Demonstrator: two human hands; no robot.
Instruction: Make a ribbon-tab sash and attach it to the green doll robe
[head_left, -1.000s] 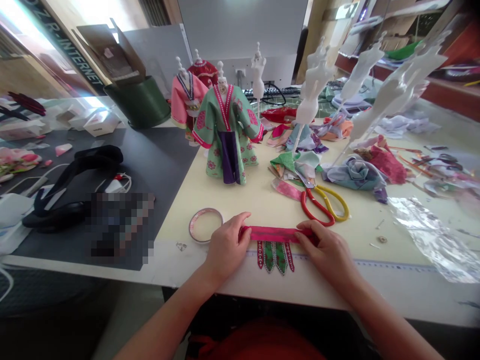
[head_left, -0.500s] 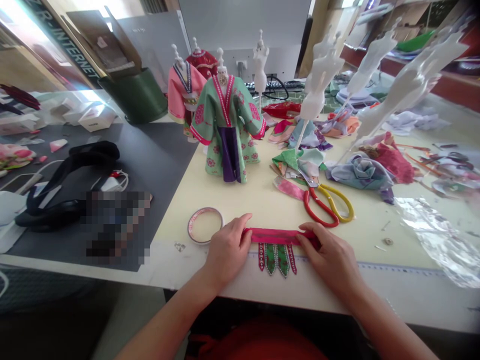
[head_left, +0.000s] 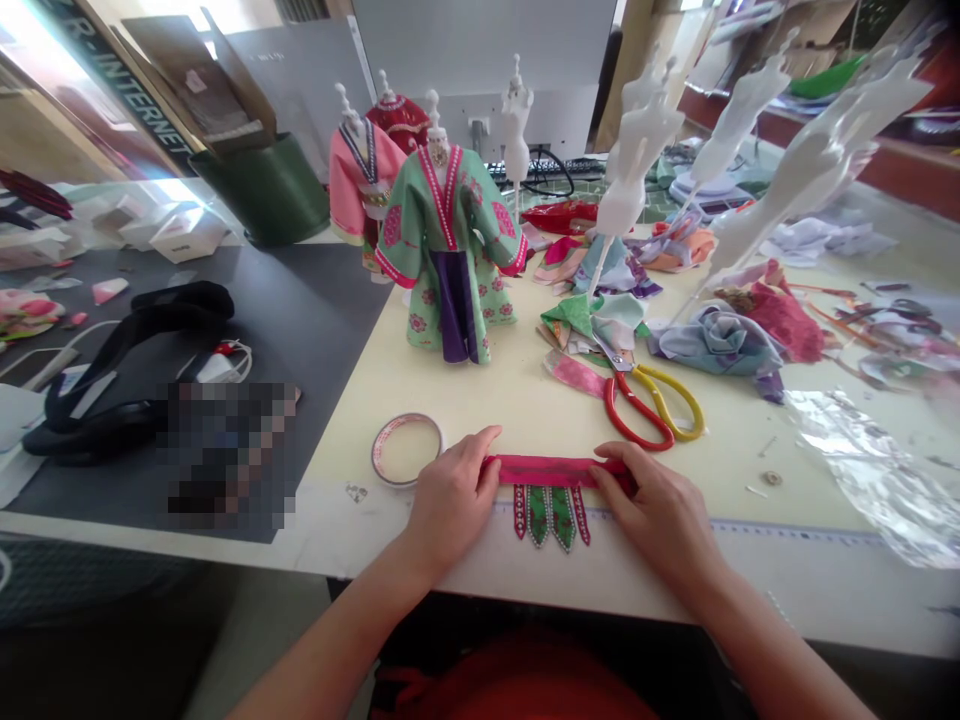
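A bright pink fabric band (head_left: 544,470) stretches between my two hands at the table's front. Several pointed tabs hang from its lower edge, among them a green tab (head_left: 538,518) with a beaded-looking border and a narrow dark pink tab (head_left: 582,516). My left hand (head_left: 454,495) pinches the band's left end between thumb and fingers. On the other side, my right hand (head_left: 656,505) grips the right end the same way. A roll of tape (head_left: 373,452) lies just left of my left hand. Beyond my right hand rest scissors (head_left: 637,412) with one red and one yellow handle.
A small mannequin in a green robe (head_left: 450,250) stands behind the band. Bare white mannequins (head_left: 634,165) and fabric scraps (head_left: 712,340) fill the back right. Crinkled clear plastic (head_left: 874,470) lies far right, a black headband-like item (head_left: 142,340) at left. A ruler (head_left: 795,533) runs along the front.
The whole view has shifted very slightly. Both hands keep their hold on the pink fabric band, and nothing on the table has visibly moved.
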